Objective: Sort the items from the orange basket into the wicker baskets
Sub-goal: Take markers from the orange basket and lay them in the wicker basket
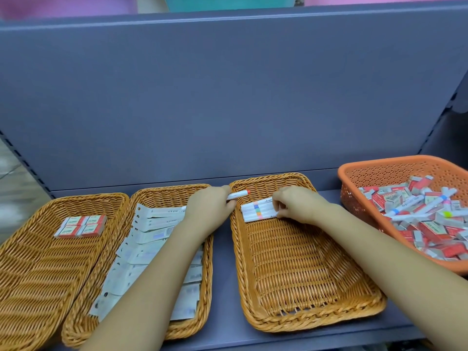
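Three wicker baskets stand in a row on the grey shelf. The left basket (30, 269) holds several red and white eraser boxes (81, 226). The middle basket (202, 323) is filled with white flat packets (152, 234). In the right basket (304, 274) lie a few white markers (255, 211) side by side at the far end. My left hand (210, 206) grips a white marker with a red tip (239, 194) over the gap between the middle and right baskets. My right hand (296, 205) pinches the markers lying in the right basket. The orange basket (354, 188) at far right is full of markers and eraser boxes.
The grey back panel of the shelf (228, 97) rises right behind the baskets. A strip of bare shelf (222, 287) runs between the middle and right wicker baskets. The shelf's front edge lies just below the baskets.
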The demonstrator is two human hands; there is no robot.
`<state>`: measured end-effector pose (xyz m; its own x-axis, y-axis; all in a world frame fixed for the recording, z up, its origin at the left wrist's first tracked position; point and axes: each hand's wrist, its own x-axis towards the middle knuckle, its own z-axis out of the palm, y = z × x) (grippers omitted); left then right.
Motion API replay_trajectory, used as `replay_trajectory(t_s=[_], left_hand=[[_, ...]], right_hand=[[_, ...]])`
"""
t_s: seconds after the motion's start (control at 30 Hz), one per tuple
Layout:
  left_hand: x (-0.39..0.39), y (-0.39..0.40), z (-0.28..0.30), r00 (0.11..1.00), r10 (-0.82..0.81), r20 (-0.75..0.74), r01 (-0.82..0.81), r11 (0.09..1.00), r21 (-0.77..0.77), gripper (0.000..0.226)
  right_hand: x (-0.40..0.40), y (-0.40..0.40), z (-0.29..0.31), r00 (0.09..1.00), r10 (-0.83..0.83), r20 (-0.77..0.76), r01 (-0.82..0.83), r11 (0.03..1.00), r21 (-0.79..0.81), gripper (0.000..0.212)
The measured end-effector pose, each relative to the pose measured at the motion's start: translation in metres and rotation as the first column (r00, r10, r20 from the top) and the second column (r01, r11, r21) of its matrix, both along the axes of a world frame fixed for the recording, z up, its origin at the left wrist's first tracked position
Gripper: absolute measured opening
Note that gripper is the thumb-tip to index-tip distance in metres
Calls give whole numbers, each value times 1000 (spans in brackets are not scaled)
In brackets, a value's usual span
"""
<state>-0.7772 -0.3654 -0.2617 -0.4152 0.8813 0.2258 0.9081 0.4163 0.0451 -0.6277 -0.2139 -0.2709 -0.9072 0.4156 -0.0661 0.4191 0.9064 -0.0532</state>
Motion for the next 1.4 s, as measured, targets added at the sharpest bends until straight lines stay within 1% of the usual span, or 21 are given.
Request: replay_trajectory(t_s=[0.03, 0.1, 0.2, 0.27, 0.33, 0.47, 0.6, 0.7, 0.77, 0.83, 0.97, 1.1, 1.17, 1.3, 1.4], left_hand=[[1, 0, 1, 1000, -5, -5, 5, 1000, 0, 17], [3, 0, 2, 1000, -14, -19, 14, 1000, -2, 17], [6, 1, 5, 998, -25, -53, 24, 1000, -11, 19], [8, 3, 6, 997, -36, -66, 35, 999, -9, 19], [10, 3, 6, 996, -50, -72, 50, 999, 1, 21], [13, 4, 5, 993, -70, -90, 72, 997, 21, 26], [10, 3, 3, 993, -64, -99, 65, 998, 13, 22], [6, 0, 4, 995, -44, -87, 42, 999, -17, 19], [5, 0, 4, 995, -41, -87, 38, 999, -35, 17], [4, -1, 3, 995, -36, -91, 34, 999, -26, 17], [3, -1, 1, 996, -30, -84, 29, 999, -14, 23], [4, 1, 0, 995, -33, -93, 32, 999, -11, 24], [5, 1, 0, 995, -39, -96, 38, 999, -12, 24], [6, 2, -1, 995, -44, -94, 44, 999, -1, 24], [6, 2, -1, 994, -43, -99, 44, 999, 7, 23]], right_hand=[[-1, 0, 4, 999, -2, -34, 1, 1000, -26, 15], [-2, -3, 15, 989, -4, -148, -8, 997, -82, 18], [-7, -16, 34, 949, 5, -316, -61, 984, -165, 25], [-12, -26, 42, 940, 54, -336, -111, 982, -154, 27], [-20, -34, 45, 945, 101, -311, -144, 983, -117, 26], [-29, -42, 45, 960, 134, -246, -143, 990, -20, 23], [-23, -36, 48, 958, 136, -254, -129, 991, 42, 18], [-8, -22, 50, 964, 82, -251, -80, 997, 20, 16], [4, -11, 49, 974, 40, -223, -41, 999, -3, 13], [16, -2, 45, 986, 6, -169, -9, 1000, -13, 9], [30, 9, 34, 998, -69, -15, 69, 998, 5, 16], [33, 6, 22, 996, -71, 60, 68, 996, 49, 13], [28, 2, 18, 993, -74, 90, 68, 995, 66, 16], [20, 1, 11, 986, -120, 115, 112, 991, 70, 12], [17, -1, 6, 987, -129, 92, 124, 991, 53, 17]])
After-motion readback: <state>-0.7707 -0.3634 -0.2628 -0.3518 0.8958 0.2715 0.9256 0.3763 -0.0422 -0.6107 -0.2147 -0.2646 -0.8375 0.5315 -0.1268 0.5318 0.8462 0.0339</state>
